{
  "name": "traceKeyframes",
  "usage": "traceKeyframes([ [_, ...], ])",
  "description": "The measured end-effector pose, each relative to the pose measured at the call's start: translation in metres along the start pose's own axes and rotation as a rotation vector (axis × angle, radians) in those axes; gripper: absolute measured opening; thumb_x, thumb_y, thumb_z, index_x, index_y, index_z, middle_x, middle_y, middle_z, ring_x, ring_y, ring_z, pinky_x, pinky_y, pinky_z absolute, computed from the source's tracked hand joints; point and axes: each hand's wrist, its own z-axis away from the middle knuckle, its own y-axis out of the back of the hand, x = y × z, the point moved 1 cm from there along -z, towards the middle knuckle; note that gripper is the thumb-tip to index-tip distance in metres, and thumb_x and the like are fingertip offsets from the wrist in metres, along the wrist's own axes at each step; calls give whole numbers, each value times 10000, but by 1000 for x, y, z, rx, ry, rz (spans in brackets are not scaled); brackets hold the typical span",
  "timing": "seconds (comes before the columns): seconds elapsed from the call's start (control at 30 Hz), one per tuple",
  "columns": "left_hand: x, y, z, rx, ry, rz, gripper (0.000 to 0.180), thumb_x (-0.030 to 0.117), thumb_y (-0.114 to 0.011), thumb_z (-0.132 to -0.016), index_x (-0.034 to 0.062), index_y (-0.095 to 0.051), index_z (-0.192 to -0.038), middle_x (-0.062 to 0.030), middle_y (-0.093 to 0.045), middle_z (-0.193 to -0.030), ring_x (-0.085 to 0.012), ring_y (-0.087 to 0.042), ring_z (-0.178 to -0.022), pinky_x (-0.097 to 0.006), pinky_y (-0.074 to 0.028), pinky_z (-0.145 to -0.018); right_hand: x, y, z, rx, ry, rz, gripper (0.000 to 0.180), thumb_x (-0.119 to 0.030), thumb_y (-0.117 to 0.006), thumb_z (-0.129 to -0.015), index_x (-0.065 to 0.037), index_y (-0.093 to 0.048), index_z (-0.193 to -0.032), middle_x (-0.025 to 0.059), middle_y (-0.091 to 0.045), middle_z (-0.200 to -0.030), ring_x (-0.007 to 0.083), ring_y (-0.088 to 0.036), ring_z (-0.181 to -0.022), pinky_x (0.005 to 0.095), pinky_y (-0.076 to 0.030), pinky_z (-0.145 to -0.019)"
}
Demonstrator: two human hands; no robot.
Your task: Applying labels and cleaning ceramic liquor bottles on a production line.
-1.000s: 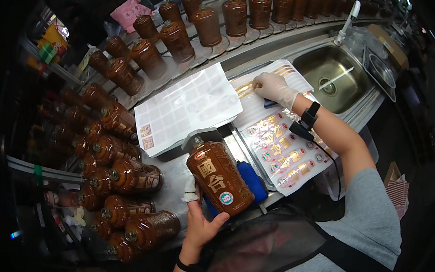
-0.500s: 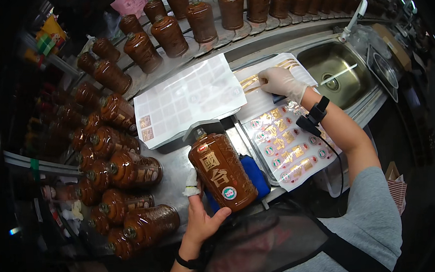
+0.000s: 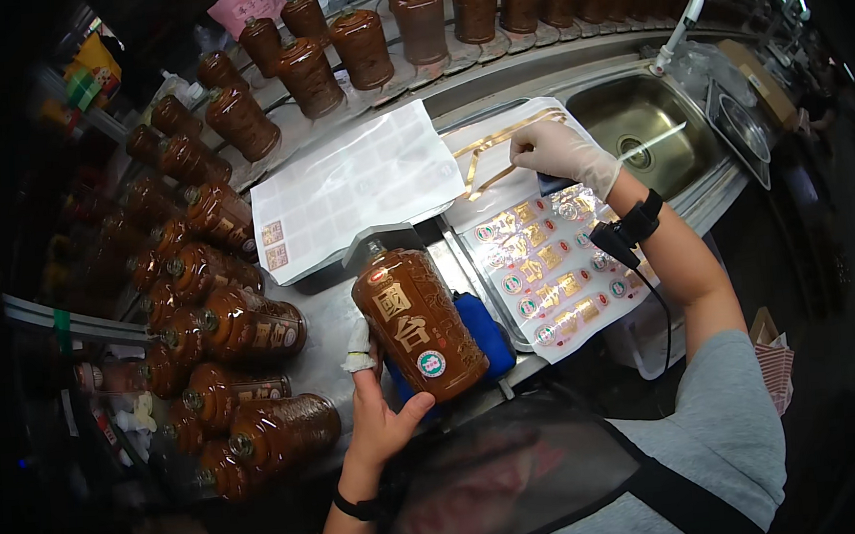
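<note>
A brown glazed bottle (image 3: 421, 321) with gold characters and a small round label leans back on a blue cushion (image 3: 486, 337). My left hand (image 3: 380, 417) steadies it at the lower left, thumb by the base and fingers along its side; one finger wears a white covering. My right hand (image 3: 563, 156), in a pale glove, is closed in a pinch over a white backing sheet (image 3: 493, 131). A thin gold strip (image 3: 489, 187) runs bent towards its fingertips, which partly hide the grip. Below that hand lies a sheet of gold and round stickers (image 3: 555, 269).
Several brown bottles (image 3: 255, 322) lie crowded at the left. Others stand along a curved conveyor (image 3: 492, 48) at the back. A white label sheet (image 3: 354, 188) covers a stand behind my bottle. A steel sink (image 3: 675, 144) with a white tap (image 3: 682, 31) is at the right.
The gold strip, straighter before, now bends away from the backing sheet near my right fingers. My left hand stays at the bottle. The whole view has shifted slightly, and the conveyor bottles have moved along.
</note>
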Motion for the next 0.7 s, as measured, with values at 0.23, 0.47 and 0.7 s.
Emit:
traceKeyframes([
  [0.23, 3, -1, 1, 10, 0, 32, 1086, 456, -758, -815, -74, -120, -1515, -273, -271, -1543, -356, -275, -1451, -425, -214, -1181, -30, 11, 23, -33, 32, -61, 165, -200, -648, -818, -59, -713, -876, 113, -689, -784, 240, -660, -741, 350, -505, -708],
  [0.47, 9, 4, -1, 4, -32, -3, 1103, 521, -720, -833, -29, -73, -1537, -223, -173, -1600, -328, -181, -1493, -433, -144, -1208, -69, 10, 59, -174, 113, -42, 138, -161, -660, -826, -51, -720, -886, 86, -681, -760, 191, -641, -719, 312, -502, -701],
  [0.7, 16, 9, -5, 52, -68, -38, 1126, 581, -699, -826, -39, -77, -1531, -222, -168, -1607, -345, -199, -1487, -451, -149, -1208, -57, -7, 54, -202, 62, -79, 243, -218, -688, -834, -48, -713, -1007, 117, -705, -879, 222, -664, -798, 329, -514, -768],
])
